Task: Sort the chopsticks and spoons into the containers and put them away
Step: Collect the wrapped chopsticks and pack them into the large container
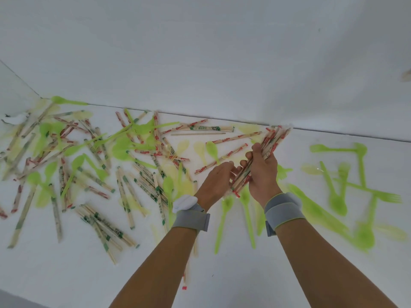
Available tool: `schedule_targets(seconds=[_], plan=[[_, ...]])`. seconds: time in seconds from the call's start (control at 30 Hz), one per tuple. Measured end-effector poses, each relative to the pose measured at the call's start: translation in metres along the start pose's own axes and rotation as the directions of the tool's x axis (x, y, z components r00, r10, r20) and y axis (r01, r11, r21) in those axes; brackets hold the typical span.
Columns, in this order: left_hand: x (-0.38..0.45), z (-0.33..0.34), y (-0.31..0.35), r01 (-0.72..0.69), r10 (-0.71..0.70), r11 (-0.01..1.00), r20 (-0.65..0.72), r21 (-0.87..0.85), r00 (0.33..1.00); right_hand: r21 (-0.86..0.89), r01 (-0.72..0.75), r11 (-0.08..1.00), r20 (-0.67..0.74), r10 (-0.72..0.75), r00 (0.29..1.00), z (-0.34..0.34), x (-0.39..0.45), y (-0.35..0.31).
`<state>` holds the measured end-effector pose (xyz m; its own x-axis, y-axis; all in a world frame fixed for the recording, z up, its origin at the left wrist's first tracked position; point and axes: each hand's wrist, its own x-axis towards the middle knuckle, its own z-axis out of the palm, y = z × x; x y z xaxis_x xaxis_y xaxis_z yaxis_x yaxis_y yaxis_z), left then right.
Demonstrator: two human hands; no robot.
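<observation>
Chopsticks [262,156] seemingly in both hands

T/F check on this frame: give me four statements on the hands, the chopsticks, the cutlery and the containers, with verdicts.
1. The right hand grips a bundle of red-printed chopsticks. True.
2. The left hand lies flat on the table. False: it is raised, fingers at the bundle's lower end.
3. A container stands beside the hands. False: none is in view.
4. Green plastic forks lie to the right of the hands. True.
</observation>
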<state>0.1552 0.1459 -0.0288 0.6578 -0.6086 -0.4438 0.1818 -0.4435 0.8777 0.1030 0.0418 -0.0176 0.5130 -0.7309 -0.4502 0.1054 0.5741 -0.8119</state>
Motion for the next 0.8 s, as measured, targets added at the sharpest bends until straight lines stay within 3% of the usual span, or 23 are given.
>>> schedule_targets(seconds=[0.13,0.27,0.47,0.53,0.6,0.7,0.8], plan=[[0.002,0.022,0.001,0.007,-0.063,0.965,-0.203,-0.263,0.977,0.028,0.035,0.999,0.015,-0.035,0.999,0.011,-0.001,0.005],[0.014,0.021,0.009,-0.013,-0.128,0.907,-0.305,-0.421,0.944,0.008,0.058,0.998,0.026,-0.058,0.998,0.017,0.001,0.007],[0.031,0.014,0.005,-0.072,-0.099,0.907,-0.376,-0.415,0.921,-0.056,0.047,0.997,0.067,-0.044,0.997,0.022,0.010,0.010],[0.037,0.006,-0.003,-0.134,0.020,0.973,-0.505,-0.190,0.863,-0.087,0.037,0.996,0.063,-0.032,0.998,0.022,0.016,0.011],[0.044,-0.007,-0.012,-0.126,0.211,0.974,-0.535,0.191,0.818,-0.122,0.022,0.992,0.053,-0.016,0.998,0.020,0.021,0.012],[0.050,-0.019,-0.026,0.016,0.322,0.755,-0.392,0.655,0.862,-0.148,0.004,0.989,0.022,-0.001,1.000,0.015,0.025,0.013],[0.049,-0.019,-0.033,0.054,0.326,0.651,-0.343,0.757,0.881,-0.151,0.001,0.989,0.007,0.000,1.000,0.015,0.026,0.014]])
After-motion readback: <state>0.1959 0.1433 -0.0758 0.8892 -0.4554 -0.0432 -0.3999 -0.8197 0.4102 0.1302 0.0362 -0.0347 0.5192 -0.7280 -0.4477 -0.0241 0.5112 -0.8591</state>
